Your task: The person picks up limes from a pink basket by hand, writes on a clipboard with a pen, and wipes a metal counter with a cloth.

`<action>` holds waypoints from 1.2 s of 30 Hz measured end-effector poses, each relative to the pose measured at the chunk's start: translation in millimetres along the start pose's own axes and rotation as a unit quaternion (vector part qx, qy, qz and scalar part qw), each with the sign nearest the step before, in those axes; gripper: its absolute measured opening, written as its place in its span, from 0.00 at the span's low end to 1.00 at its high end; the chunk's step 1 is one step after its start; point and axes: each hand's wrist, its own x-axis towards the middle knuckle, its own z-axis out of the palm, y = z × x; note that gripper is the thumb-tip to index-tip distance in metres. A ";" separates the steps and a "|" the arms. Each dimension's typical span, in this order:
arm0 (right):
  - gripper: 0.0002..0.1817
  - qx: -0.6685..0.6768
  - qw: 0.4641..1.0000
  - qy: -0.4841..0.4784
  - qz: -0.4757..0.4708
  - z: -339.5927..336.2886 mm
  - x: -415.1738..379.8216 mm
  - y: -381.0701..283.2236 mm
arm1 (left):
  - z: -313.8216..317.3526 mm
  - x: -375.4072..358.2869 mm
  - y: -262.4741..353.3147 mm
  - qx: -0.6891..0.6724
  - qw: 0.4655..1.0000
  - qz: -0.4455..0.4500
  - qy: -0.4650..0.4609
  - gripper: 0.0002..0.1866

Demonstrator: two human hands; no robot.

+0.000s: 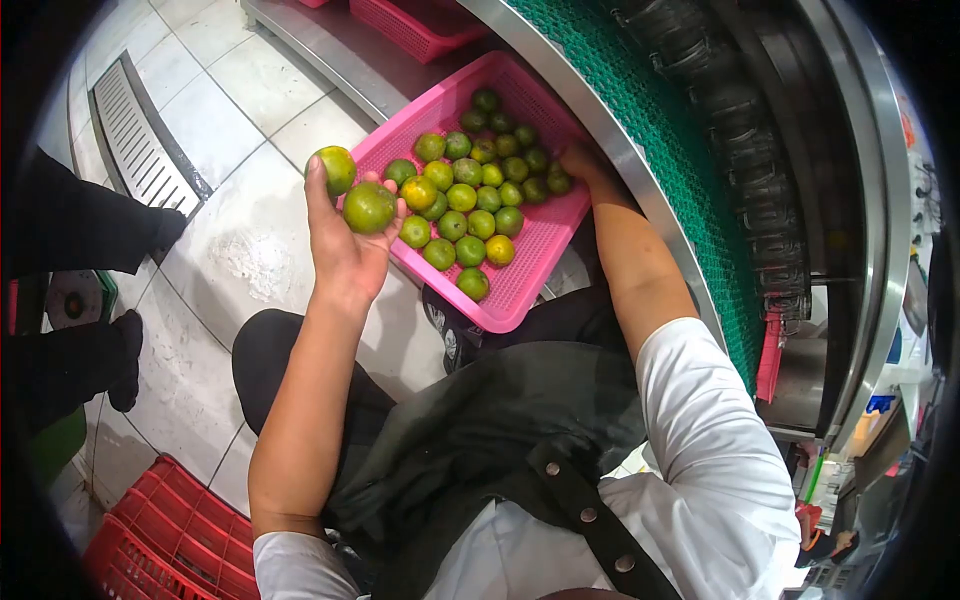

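Note:
My left hand (345,240) is raised at the left side of a pink plastic basket (510,285), palm up. It is closed around green citrus fruits: one round fruit (370,207) rests on the palm and fingers, and another, yellow-green fruit (335,171) sits by the thumb. Inside the basket lie several more green citrus fruits (462,197), some with yellow patches. At the basket's right rim is my right hand (577,162), close to the fruits there. Its fingers are mostly hidden, so what it grips, if anything, does not show.
A curved metal edge with green matting (640,140) runs along the right, above rows of glass mugs (735,120). A red crate (180,530) stands at lower left. Another person's dark-clad legs (80,220) are at left, near a floor drain (145,140). A second pink basket (415,28) sits behind.

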 end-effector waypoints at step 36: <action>0.25 -0.147 0.937 -0.192 -0.253 -38.1 -39.7 -104.1 | 5.1 -1.1 4.4 -0.006 1.000 0.017 0.008 0.33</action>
